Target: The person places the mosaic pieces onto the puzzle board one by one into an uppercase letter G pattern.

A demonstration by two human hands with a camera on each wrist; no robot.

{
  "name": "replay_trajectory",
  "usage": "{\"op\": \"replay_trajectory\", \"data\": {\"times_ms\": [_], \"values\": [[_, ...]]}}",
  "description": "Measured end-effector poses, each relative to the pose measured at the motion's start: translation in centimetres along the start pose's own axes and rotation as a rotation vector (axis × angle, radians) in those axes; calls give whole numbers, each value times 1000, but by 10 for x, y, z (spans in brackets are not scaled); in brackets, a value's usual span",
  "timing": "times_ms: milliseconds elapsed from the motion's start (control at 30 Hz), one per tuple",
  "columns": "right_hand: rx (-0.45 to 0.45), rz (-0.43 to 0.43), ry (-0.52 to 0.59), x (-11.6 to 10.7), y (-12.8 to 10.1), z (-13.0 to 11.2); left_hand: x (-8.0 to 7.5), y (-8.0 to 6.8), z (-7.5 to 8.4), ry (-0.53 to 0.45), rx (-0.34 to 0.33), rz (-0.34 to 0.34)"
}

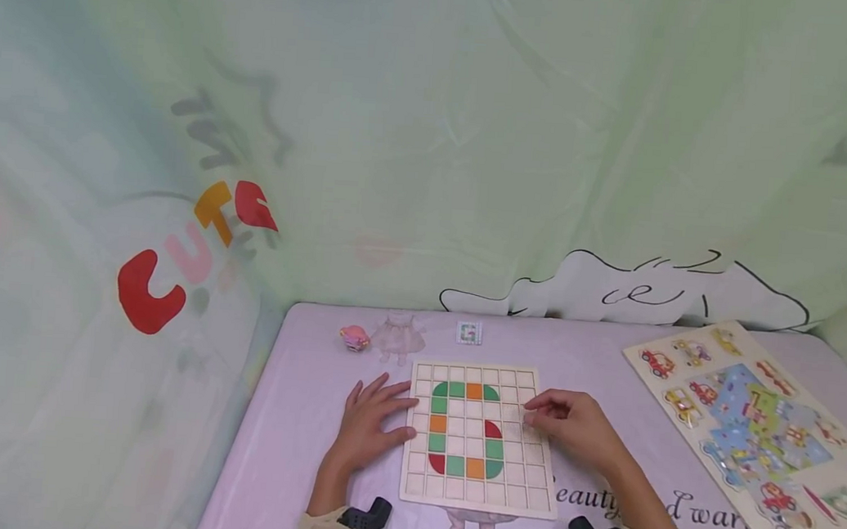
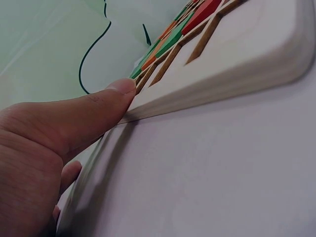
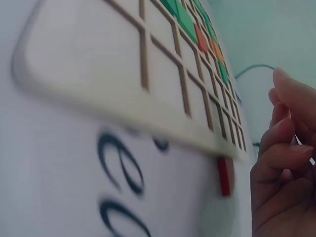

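A square wooden grid board (image 1: pixel 480 506) lies on the table with green, orange and red tiles set in a G-like shape. My left hand (image 1: pixel 368 429) rests at its left edge, fingers spread. The left thumb (image 2: pixel 106 103) touches the board's rim in the left wrist view. At the right edge is my right hand (image 1: pixel 582 427), its fingers loosely bent and thumb near the index finger. No tile shows between those fingers (image 3: pixel 284 148). A red piece (image 3: pixel 224 176) sits beside the board's rim in the right wrist view; the right hand hides it from the head view.
A small pattern card (image 1: pixel 469 333) lies behind the board, with a pink toy (image 1: pixel 354 337) to its left. On the right is a large picture puzzle board (image 1: pixel 773 436) with vehicles. Fabric walls (image 1: pixel 430 175) enclose the table's back and left.
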State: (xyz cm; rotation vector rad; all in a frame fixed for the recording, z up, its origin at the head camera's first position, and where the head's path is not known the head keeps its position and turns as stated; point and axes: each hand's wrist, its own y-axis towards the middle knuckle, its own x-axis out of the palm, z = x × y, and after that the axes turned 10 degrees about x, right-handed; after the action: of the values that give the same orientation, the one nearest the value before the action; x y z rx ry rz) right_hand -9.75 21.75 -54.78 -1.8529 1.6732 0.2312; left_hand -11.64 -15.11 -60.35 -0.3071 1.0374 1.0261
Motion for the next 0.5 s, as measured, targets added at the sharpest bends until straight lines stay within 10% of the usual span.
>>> {"op": "replay_trajectory", "data": {"times_ms": [233,500], "values": [[-1,106,-161,-30,-7,13,0,1,1,2,-3,-2],[-4,36,-213,-35,-3,38,0,1,1,13,1,-13]]}}
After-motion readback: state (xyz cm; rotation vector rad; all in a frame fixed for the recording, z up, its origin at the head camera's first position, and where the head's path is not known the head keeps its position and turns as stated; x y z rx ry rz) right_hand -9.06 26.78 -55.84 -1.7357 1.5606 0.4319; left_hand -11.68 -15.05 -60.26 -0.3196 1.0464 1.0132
